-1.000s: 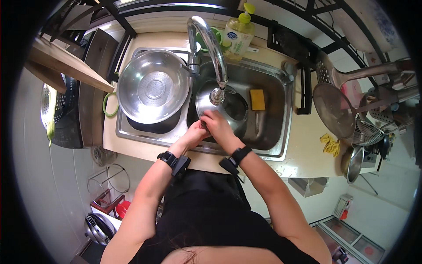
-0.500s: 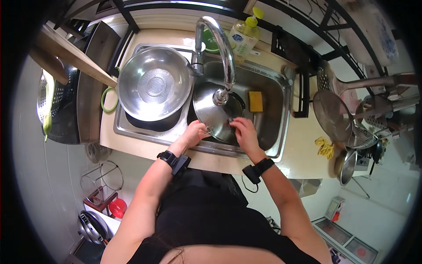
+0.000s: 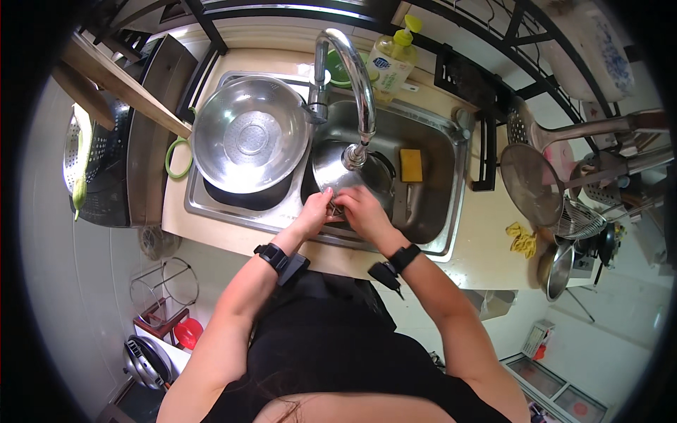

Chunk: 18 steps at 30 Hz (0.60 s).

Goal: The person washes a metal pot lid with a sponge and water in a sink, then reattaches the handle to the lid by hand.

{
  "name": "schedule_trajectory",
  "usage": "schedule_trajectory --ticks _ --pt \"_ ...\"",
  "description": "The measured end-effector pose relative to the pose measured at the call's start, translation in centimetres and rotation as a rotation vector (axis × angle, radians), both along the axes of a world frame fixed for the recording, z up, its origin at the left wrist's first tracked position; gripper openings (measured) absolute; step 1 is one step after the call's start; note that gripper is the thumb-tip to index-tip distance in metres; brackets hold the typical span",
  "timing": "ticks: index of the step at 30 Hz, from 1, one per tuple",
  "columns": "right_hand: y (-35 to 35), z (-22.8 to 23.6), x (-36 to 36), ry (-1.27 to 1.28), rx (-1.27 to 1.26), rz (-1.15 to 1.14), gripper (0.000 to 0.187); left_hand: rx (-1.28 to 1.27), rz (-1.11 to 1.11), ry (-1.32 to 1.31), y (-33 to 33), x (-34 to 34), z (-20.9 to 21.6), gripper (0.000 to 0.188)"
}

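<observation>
The round steel vessel (image 3: 328,169) sat in the right basin (image 3: 431,201) of the sink, toward its left side. Its outline was circular, so no one long axis stood out; which way it faced I couldn't tell, with hands and faucet covering much of it. At its near edge the two hands were together. The left hand (image 3: 314,213) had its fingers pinched on a small metal piece (image 3: 336,210), too hidden for me to tell where it pointed. The right hand (image 3: 361,211) curled in against it from the right; whether those fingers gripped it too, I couldn't tell.

The faucet (image 3: 365,106) arched straight over the vessel, its head hanging just beyond the hands and standing in the way from above. A yellow sponge (image 3: 410,166) lay to the vessel's right. On the left, a wide steel bowl (image 3: 250,134) rested over the other basin. At the far side stood a soap bottle (image 3: 390,67), beside a green bowl (image 3: 340,69). Farther right, a yellow cloth (image 3: 522,240) lay on the counter (image 3: 486,240), near hanging strainers (image 3: 532,180).
</observation>
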State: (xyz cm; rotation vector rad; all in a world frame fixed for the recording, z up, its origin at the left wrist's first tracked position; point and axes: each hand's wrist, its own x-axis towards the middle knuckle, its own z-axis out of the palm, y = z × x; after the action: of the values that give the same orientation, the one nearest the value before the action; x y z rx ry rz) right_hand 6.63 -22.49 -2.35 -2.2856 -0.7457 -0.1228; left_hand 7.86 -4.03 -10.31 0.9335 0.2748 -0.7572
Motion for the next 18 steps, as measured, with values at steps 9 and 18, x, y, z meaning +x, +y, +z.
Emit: schedule_trajectory --ticks 9,18 --pt "-0.1 -0.1 1.6 0.057 0.000 0.067 0.027 0.073 0.030 0.033 0.1 -0.3 1.0 0.043" --pt "-2.7 1.5 -0.7 0.167 -0.006 0.111 0.025 0.006 0.136 0.115 0.1 -0.4 -1.2 0.047"
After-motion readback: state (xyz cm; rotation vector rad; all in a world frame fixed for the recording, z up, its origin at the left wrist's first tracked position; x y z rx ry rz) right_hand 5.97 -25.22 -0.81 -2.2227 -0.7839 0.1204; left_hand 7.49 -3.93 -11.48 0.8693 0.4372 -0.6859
